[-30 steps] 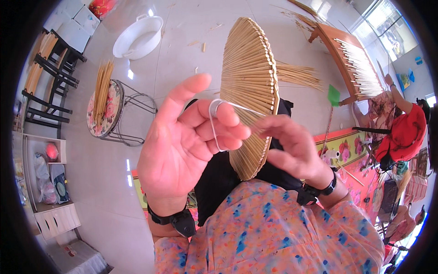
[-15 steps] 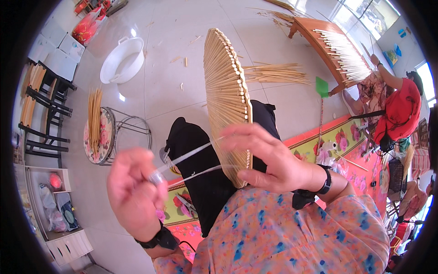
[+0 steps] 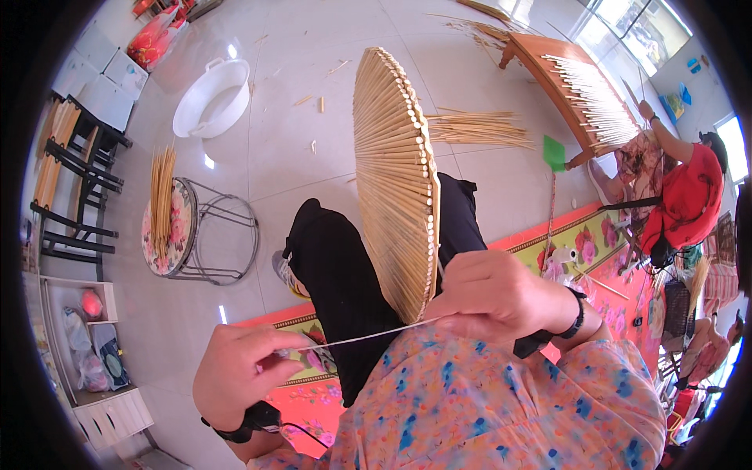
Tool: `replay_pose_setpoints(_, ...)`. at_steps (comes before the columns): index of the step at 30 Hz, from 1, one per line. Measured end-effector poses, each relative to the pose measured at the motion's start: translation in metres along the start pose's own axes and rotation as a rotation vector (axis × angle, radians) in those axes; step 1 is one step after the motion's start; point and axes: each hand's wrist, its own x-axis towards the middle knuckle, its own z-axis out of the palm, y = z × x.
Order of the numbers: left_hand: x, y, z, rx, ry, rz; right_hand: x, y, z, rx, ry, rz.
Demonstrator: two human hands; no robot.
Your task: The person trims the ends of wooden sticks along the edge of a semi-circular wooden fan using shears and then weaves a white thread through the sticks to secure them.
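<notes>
A large round piece made of straw stalks laid like spokes (image 3: 389,164) stands on edge between my knees. Pale cut stalk ends and a braided edging run along its right rim. At its bottom end, a thin whitish cord (image 3: 366,337) stretches taut between my two hands. My left hand (image 3: 247,368) is closed, pinching the cord between thumb and fingers, out to the left of my lap. Closed with fingers curled, my right hand (image 3: 497,294) grips the cord beside the lower right rim; its fingertips are partly hidden.
At left, a flowered round stool (image 3: 182,227) bears a bundle of stalks (image 3: 162,200). A white basin (image 3: 211,102) stands beyond it. Loose stalks (image 3: 482,129) lie on the floor ahead. A wooden bench (image 3: 540,74) holds white sticks near a co-worker in red (image 3: 689,196).
My right hand has come down from the straw piece's face to its lower right edge. My left hand has dropped slightly, and a single cord now runs taut where two strands showed.
</notes>
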Motion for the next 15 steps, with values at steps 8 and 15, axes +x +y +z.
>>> replay_pose_setpoints(8,-0.028,-0.04,-0.013,-0.268,0.187,-0.12,0.0,-0.011,-0.028,-0.105,0.214,0.193)
replay_pose_setpoints(15,-0.058,-0.089,-0.015,-0.364,0.452,0.02,-0.005,-0.01,-0.026,-0.144,0.17,0.187)
